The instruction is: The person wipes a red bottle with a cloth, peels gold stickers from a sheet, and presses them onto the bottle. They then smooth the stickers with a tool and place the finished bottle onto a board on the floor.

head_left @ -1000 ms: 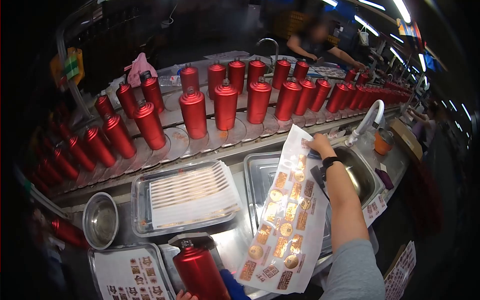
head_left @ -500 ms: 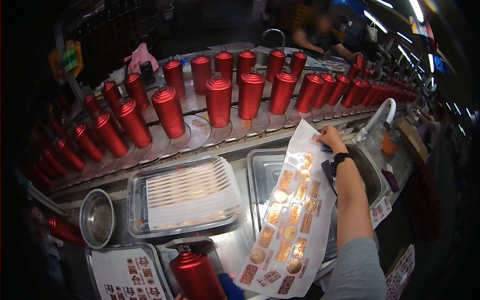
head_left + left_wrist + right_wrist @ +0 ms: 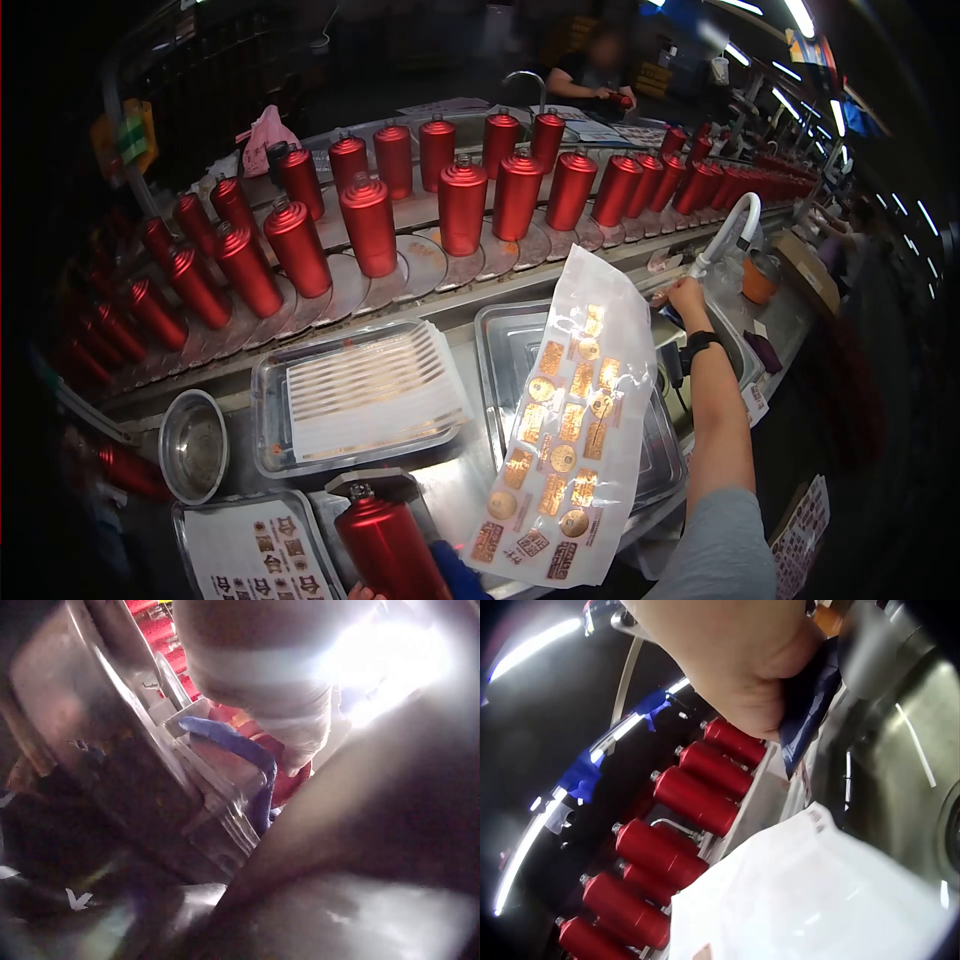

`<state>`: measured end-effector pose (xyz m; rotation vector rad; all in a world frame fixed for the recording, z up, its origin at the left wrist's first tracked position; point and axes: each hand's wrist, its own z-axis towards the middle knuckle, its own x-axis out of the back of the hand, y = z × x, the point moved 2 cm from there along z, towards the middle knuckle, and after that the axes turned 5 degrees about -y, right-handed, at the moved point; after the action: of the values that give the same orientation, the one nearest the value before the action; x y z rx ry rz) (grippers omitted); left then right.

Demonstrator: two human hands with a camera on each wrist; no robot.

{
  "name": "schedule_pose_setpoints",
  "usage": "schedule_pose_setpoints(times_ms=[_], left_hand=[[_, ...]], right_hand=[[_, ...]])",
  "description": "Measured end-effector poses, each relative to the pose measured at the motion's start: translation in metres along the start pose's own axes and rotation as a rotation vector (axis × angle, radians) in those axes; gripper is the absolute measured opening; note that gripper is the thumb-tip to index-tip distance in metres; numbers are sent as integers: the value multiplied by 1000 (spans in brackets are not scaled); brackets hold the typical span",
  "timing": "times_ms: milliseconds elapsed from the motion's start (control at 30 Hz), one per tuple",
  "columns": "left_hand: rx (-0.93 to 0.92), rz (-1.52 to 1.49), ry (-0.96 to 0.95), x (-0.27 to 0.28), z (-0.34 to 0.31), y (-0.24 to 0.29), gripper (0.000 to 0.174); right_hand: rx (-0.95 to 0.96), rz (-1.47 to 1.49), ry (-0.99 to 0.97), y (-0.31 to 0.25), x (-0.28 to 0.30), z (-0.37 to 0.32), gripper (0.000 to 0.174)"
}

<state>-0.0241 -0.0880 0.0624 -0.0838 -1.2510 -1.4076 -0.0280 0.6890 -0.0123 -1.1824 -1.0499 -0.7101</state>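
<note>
At the bottom edge, the fingers of my left hand (image 3: 366,592) rest at the side of a red bottle (image 3: 392,545), which leans over a metal stand; most of that hand is out of frame. A blue cloth (image 3: 225,739) lies by the bottle in the left wrist view. My right hand (image 3: 686,298) is over the sink's near left corner, beside the white tap. It holds a dark blue flat piece (image 3: 810,705) with pale marks. Left of it, apart from the fingers, a translucent decal sheet (image 3: 610,450) with gold and brown prints lies across a clear tray (image 3: 490,340).
Rows of red bottles (image 3: 463,210) stand on round conveyor discs behind. A tray (image 3: 265,440) holds gold-striped sheets; a metal bowl (image 3: 193,445) and another decal tray (image 3: 185,535) are at left. The white tap (image 3: 735,225) arches over the sink (image 3: 750,370). Another person works at the back.
My right hand has let go of the decal sheet's top corner and moved right toward the sink. The conveyor bottles have shifted right. My left hand stays at its red bottle.
</note>
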Motion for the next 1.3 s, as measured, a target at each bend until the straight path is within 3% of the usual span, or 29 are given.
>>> schedule_pose_setpoints(times_ms=[67, 133, 200, 267, 400, 500, 567, 633, 700, 800, 867, 1000, 1300], left_hand=[[6, -19, 20, -2, -2, -4, 63], [13, -19, 18, -2, -3, -3, 63], [7, -12, 24, -2, -2, -4, 62], [7, -44, 7, -2, -3, -6, 61], [-8, -29, -6, 3, 6, -1, 61], [-3, -23, -18, 5, 8, -1, 63], [-21, 53, -82, -1, -5, -16, 71], [53, 56, -27, 0, 0, -12, 75], [111, 36, -40, 0, 3, -13, 95], [254, -100, -114, 0, 6, -21, 110], [262, -228, -94, -3, 12, -18, 113], [263, -215, -107, 0, 11, -24, 117], [255, -333, -28, 3, 11, -21, 115]], right_hand=[[-32, -82, -120, 45, 3, -4, 23], [59, -199, -93, 94, -5, -14, 34], [-73, -447, -350, 132, -26, -11, 44], [36, -558, -507, 139, -43, -22, 47], [-36, -382, -388, 98, 1, -56, 38], [11, -259, -192, 51, 39, -81, 26], [188, -189, -99, 39, 44, -81, 24], [438, -20, -21, 0, 66, -129, 32], [608, 75, -4, -31, 75, -176, 26], [794, 174, -74, -75, 85, -268, 13], [794, 370, -237, -103, 96, -337, 11], [840, 435, -426, -142, 111, -431, 10], [865, 636, -1010, -193, 124, -528, 9]])
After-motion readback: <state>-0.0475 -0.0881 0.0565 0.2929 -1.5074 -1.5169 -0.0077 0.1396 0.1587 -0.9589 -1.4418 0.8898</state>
